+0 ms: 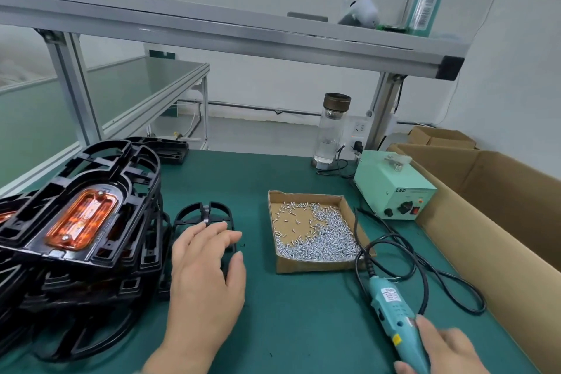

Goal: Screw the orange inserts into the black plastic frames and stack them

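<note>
**Left hand flat on a bare frame, right hand on the screwdriver**

The left hand (206, 264) lies in the lower centre of the frame, fingers straight and slightly spread, pressing flat on a single black plastic frame with curved ribs (202, 215) that rests on the green bench mat (288, 313). No orange part shows in this frame, though the hand hides much of it. The right hand (446, 352), somewhat blurred in the lower right corner, curls its fingers round the lower end of a teal electric screwdriver (391, 304), which slants up and to the left. Its black cable (425, 267) loops across the mat towards a mint-green power box (391, 188) in the right middle of the frame.

At the left edge stands a tilted stack of black frames (127, 252). The top one carries a translucent orange oblong insert (82, 218).

Just right of the left hand sits a shallow cardboard tray (315, 264) holding many small silver screws (328, 237). Behind it stands a clear bottle with a brown cap (331, 130). A large open cardboard box (501, 206) fills the right side.
</note>
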`<state>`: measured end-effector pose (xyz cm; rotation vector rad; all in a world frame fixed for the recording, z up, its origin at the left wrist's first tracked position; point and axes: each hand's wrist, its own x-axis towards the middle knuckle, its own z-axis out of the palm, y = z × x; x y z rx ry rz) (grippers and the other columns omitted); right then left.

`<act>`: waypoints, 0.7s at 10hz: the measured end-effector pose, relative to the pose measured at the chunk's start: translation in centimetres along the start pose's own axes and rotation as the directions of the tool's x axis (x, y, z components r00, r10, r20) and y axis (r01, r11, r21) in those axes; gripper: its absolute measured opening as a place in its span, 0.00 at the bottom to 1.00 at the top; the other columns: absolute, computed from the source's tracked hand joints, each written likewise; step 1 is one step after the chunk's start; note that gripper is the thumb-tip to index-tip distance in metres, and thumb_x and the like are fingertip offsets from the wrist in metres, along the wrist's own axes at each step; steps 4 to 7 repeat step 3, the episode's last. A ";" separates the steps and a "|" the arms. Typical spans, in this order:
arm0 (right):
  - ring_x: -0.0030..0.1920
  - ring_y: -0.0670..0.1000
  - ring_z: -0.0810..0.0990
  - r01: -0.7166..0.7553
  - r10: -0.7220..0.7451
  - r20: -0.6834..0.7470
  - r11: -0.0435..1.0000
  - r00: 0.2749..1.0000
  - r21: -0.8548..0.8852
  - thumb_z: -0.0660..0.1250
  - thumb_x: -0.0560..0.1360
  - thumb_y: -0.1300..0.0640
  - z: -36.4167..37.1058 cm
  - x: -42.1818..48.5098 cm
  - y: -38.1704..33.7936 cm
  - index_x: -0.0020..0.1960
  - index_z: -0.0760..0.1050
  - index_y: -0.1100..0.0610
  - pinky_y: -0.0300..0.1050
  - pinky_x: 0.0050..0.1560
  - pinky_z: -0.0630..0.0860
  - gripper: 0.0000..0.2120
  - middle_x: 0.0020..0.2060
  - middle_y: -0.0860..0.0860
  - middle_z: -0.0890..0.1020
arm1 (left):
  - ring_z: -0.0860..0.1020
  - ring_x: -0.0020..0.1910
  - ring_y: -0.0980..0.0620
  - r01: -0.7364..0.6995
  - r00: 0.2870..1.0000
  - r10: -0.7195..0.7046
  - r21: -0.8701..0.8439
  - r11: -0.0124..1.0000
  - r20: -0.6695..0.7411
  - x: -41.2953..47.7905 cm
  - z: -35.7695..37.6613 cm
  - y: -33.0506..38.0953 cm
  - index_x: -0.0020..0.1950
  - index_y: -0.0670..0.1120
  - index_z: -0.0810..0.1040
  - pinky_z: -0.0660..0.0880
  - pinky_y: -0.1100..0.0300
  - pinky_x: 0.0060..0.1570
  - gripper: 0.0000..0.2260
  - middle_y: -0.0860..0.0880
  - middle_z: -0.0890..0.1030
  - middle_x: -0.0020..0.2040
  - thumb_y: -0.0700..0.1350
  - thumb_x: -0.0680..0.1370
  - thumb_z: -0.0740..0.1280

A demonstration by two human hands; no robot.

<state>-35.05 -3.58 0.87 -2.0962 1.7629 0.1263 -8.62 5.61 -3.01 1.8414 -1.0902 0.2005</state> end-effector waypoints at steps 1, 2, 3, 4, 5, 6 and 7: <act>0.63 0.43 0.67 0.131 -0.138 -0.177 0.990 0.975 -0.049 0.54 0.77 0.33 3.9 -0.4 0.1 0.78 0.40 0.47 0.28 0.62 0.62 0.38 0.63 0.46 0.59 | 0.66 0.61 0.56 0.002 1.000 -0.004 -0.078 0.997 -0.031 0.3 -0.6 0.9 0.52 0.45 0.81 0.61 0.60 0.62 0.12 0.56 0.77 0.52 0.33 0.71 0.71; 0.68 0.44 0.66 0.169 -0.164 -0.153 0.986 0.974 0.016 0.52 0.74 0.28 3.3 0.3 1.0 0.78 0.43 0.45 0.31 0.64 0.62 0.40 0.68 0.44 0.58 | 0.74 0.56 0.61 0.051 0.997 -0.065 -0.261 0.964 -0.047 0.2 -2.4 2.7 0.51 0.58 0.78 0.66 0.74 0.54 0.15 0.64 0.77 0.49 0.38 0.73 0.69; 0.72 0.47 0.64 0.129 -0.137 -0.310 0.991 0.941 -0.047 0.52 0.72 0.26 1.9 -0.6 1.0 0.78 0.49 0.42 0.39 0.69 0.61 0.39 0.73 0.43 0.61 | 0.79 0.41 0.66 0.048 0.988 -0.106 -0.439 0.897 -0.109 0.5 -5.0 4.1 0.50 0.60 0.79 0.73 0.76 0.42 0.08 0.60 0.82 0.45 0.48 0.74 0.69; 0.72 0.47 0.64 0.129 -0.137 -0.310 0.991 0.941 -0.047 0.52 0.72 0.26 1.9 -0.6 1.0 0.78 0.49 0.42 0.39 0.69 0.61 0.39 0.73 0.43 0.61 | 0.79 0.41 0.66 0.048 0.988 -0.106 -0.439 0.897 -0.109 0.5 -5.0 4.1 0.50 0.60 0.79 0.73 0.76 0.42 0.08 0.60 0.82 0.45 0.48 0.74 0.69; 0.72 0.47 0.64 0.129 -0.137 -0.310 0.991 0.941 -0.047 0.52 0.72 0.26 1.9 -0.6 1.0 0.78 0.49 0.42 0.39 0.69 0.61 0.39 0.73 0.43 0.61 | 0.79 0.41 0.66 0.048 0.988 -0.106 -0.439 0.897 -0.109 0.5 -5.0 4.1 0.50 0.60 0.79 0.73 0.76 0.42 0.08 0.60 0.82 0.45 0.48 0.74 0.69; 0.72 0.47 0.64 0.129 -0.137 -0.310 0.991 0.941 -0.047 0.52 0.72 0.26 1.9 -0.6 1.0 0.78 0.49 0.42 0.39 0.69 0.61 0.39 0.73 0.43 0.61 | 0.79 0.41 0.66 0.048 0.988 -0.106 -0.439 0.897 -0.109 0.5 -5.0 4.1 0.50 0.60 0.79 0.73 0.76 0.42 0.08 0.60 0.82 0.45 0.48 0.74 0.69; 0.72 0.47 0.64 0.129 -0.137 -0.310 0.991 0.941 -0.047 0.52 0.72 0.26 1.9 -0.6 1.0 0.78 0.49 0.42 0.39 0.69 0.61 0.39 0.73 0.43 0.61 | 0.79 0.41 0.66 0.048 0.988 -0.106 -0.439 0.897 -0.109 0.5 -5.0 4.1 0.50 0.60 0.79 0.73 0.76 0.42 0.08 0.60 0.82 0.45 0.48 0.74 0.69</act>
